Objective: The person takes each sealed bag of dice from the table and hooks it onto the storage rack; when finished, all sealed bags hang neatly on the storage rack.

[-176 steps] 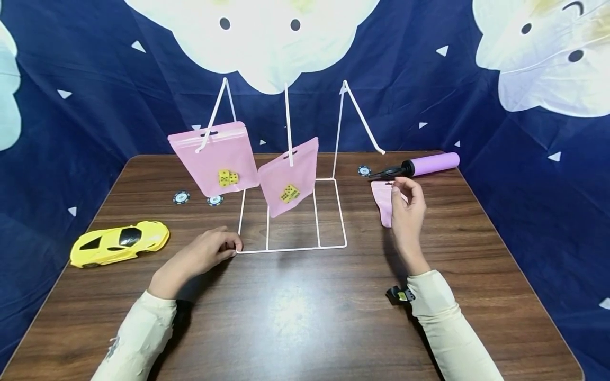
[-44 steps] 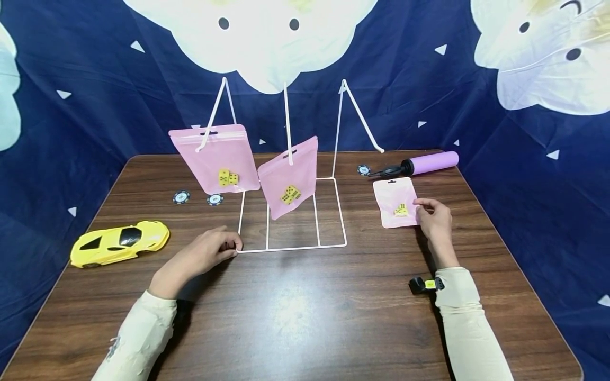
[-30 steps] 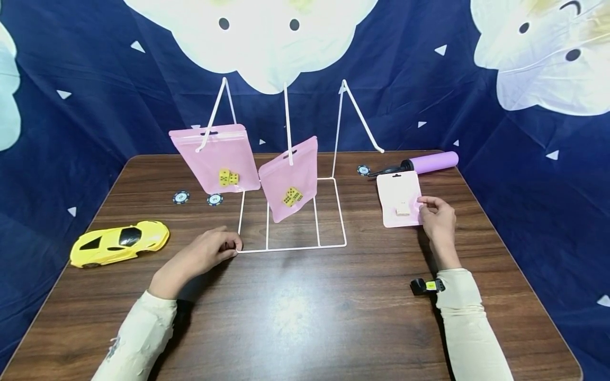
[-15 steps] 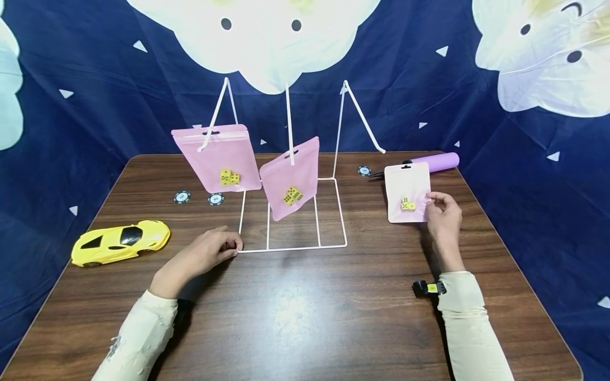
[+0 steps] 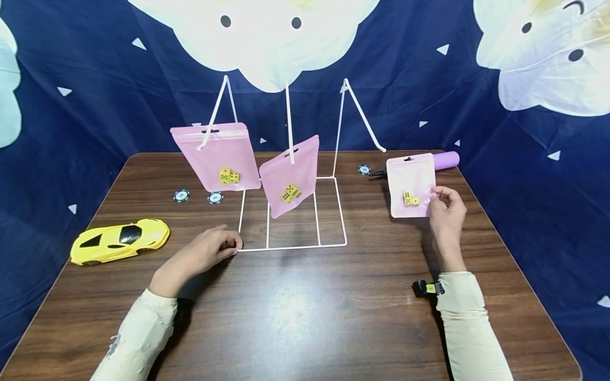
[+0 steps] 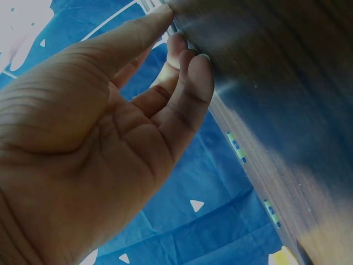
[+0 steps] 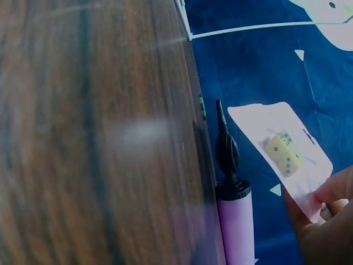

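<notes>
My right hand point(image 5: 447, 212) pinches the right edge of a pink zip bag point(image 5: 399, 177) with yellow dice inside, raised off the table and tilted up. The right wrist view shows the same zip bag point(image 7: 265, 118) between thumb and fingers. At the front left corner of a white wire display rack point(image 5: 292, 248), my left hand point(image 5: 202, 251) holds the base wire between thumb and fingers; the left wrist view partly hides that grip. Two more pink zip bags with dice hang on the rack, one on the left hook point(image 5: 209, 114) and one on the middle hook point(image 5: 289, 124).
The right hook point(image 5: 364, 116) of the rack bears no bag. Behind the held bag lies a purple hand pump point(image 5: 446, 160), partly covered. Poker chips point(image 5: 181, 196) lie at the back of the wooden table point(image 5: 295, 338). A yellow toy car point(image 5: 121, 242) stands at left.
My right hand has taken hold of the third bag at its edge, lifted it from the table and moved it slightly right and upward. The left hand stays at the rack corner.
</notes>
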The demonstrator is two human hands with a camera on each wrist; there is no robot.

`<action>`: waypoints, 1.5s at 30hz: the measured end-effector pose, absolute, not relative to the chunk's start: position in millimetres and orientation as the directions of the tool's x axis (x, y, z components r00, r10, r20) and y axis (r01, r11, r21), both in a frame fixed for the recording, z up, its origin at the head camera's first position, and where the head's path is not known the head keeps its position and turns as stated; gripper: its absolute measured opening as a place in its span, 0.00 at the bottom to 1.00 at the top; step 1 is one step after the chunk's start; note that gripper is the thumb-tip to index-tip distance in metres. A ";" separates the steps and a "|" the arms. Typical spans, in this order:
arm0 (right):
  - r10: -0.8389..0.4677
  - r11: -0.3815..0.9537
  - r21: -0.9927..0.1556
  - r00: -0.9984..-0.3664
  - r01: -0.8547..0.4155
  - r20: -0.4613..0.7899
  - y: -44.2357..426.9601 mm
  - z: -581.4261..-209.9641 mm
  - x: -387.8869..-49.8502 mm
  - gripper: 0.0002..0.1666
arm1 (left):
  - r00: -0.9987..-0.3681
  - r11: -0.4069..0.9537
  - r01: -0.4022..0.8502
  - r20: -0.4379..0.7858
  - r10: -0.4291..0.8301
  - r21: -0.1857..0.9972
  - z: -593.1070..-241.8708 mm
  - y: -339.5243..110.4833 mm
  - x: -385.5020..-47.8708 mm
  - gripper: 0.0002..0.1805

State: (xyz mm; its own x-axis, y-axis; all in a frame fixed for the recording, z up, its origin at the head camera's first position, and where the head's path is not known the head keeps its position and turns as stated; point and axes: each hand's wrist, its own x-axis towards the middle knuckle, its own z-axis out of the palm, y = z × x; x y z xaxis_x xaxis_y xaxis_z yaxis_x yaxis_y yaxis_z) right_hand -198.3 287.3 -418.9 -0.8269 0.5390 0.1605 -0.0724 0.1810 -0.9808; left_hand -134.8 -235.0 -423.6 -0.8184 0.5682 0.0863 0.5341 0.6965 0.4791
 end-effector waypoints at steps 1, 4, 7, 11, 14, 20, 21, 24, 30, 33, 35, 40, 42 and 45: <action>0.544 0.168 -0.982 -0.822 -0.089 0.168 286.7 -418.5 -198.4 0.15 | -0.818 0.695 0.535 0.087 0.569 0.481 -423.4 -234.8 -134.9 0.12; 0.558 0.130 -0.980 -0.806 -0.147 0.195 284.3 -416.2 -197.5 0.14 | -0.817 0.693 0.536 0.088 0.570 0.483 -423.7 -234.8 -135.4 0.12; 0.574 0.089 -0.973 -0.787 -0.215 0.227 281.2 -412.7 -195.7 0.16 | -0.817 0.692 0.533 0.084 0.571 0.486 -423.5 -234.5 -135.6 0.12; 0.587 0.050 -0.963 -0.772 -0.264 0.242 278.1 -406.8 -192.6 0.19 | -0.819 0.695 0.526 0.073 0.569 0.491 -423.0 -234.3 -135.6 0.12; 0.598 0.038 -0.962 -0.765 -0.272 0.240 277.6 -403.3 -190.9 0.19 | -0.822 0.701 0.522 0.067 0.566 0.487 -422.3 -234.2 -135.1 0.11; 0.616 -0.022 -0.953 -0.754 -0.303 0.226 277.9 -400.4 -190.5 0.20 | -0.823 0.705 0.519 0.059 0.565 0.482 -422.6 -232.8 -134.7 0.12; 0.618 -0.035 -0.950 -0.754 -0.310 0.224 277.7 -400.2 -190.6 0.20 | -0.822 0.703 0.520 0.059 0.567 0.484 -422.7 -232.6 -134.7 0.12; 0.620 -0.047 -0.942 -0.749 -0.333 0.234 275.9 -398.5 -190.2 0.20 | -0.820 0.702 0.522 0.060 0.569 0.485 -422.7 -232.4 -134.5 0.12; 0.618 -0.041 -0.917 -0.731 -0.396 0.288 270.3 -391.6 -187.3 0.20 | -0.833 0.719 0.505 0.053 0.550 0.478 -421.6 -234.0 -133.2 0.11; 0.609 -0.054 -0.901 -0.729 -0.431 0.312 267.2 -387.5 -184.6 0.20 | -0.833 0.720 0.503 0.048 0.550 0.478 -421.6 -234.2 -132.8 0.11; 0.602 -0.061 -0.891 -0.728 -0.451 0.328 264.4 -384.5 -182.3 0.19 | -0.832 0.720 0.508 0.053 0.552 0.472 -422.1 -234.3 -132.6 0.11; 0.583 -0.082 -0.861 -0.725 -0.501 0.366 257.6 -376.8 -177.8 0.19 | -0.831 0.720 0.515 0.063 0.553 0.465 -423.2 -235.0 -132.4 0.11; 0.585 -0.094 -0.849 -0.719 -0.521 0.376 255.7 -374.0 -176.7 0.19 | -0.829 0.718 0.517 0.065 0.555 0.466 -423.1 -234.8 -132.9 0.11; 0.594 -0.121 -0.827 -0.708 -0.549 0.383 254.1 -370.5 -175.1 0.17 | -0.826 0.714 0.522 0.069 0.559 0.467 -422.7 -234.3 -133.7 0.11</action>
State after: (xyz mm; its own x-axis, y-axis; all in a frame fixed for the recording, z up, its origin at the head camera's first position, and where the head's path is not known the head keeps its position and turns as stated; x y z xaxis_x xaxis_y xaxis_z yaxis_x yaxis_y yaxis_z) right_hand -175.1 254.1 -370.5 -0.7078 0.5937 0.3828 -0.5490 -0.1213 -0.8270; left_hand -133.7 -234.3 -422.7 -0.8263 0.5590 0.0685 0.5217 0.7140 0.4669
